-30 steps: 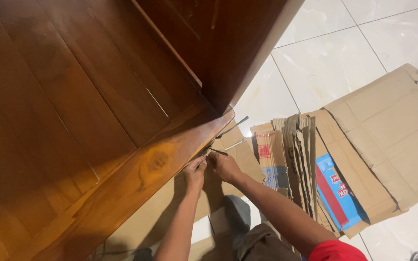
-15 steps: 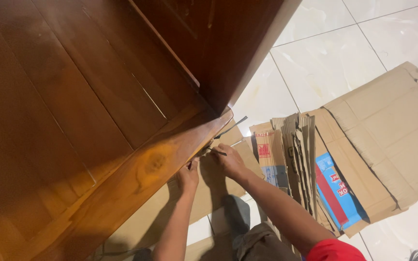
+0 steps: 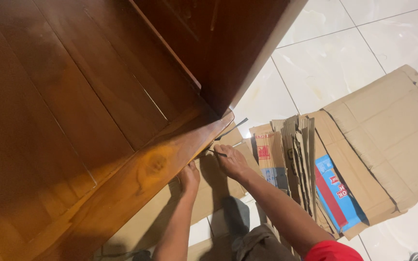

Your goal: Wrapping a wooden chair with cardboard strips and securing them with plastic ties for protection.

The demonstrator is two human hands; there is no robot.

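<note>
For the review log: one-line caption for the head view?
Both hands at a wooden door's bottom edge, above flattened cardboard.

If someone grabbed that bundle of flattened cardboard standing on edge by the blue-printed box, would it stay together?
Probably not. The flattened cardboard bundle looks like loose sheets leaning together, with no tie visible, so they would likely fan apart. Each sheet seems light and fairly stiff, yet creased, so it may fold at those lines.

The left hand presses under the wooden furniture edge. At its two o'clock, the right hand pinches a thin dark strip. Flattened cardboard boxes lie at three o'clock on the tiled floor.
</note>
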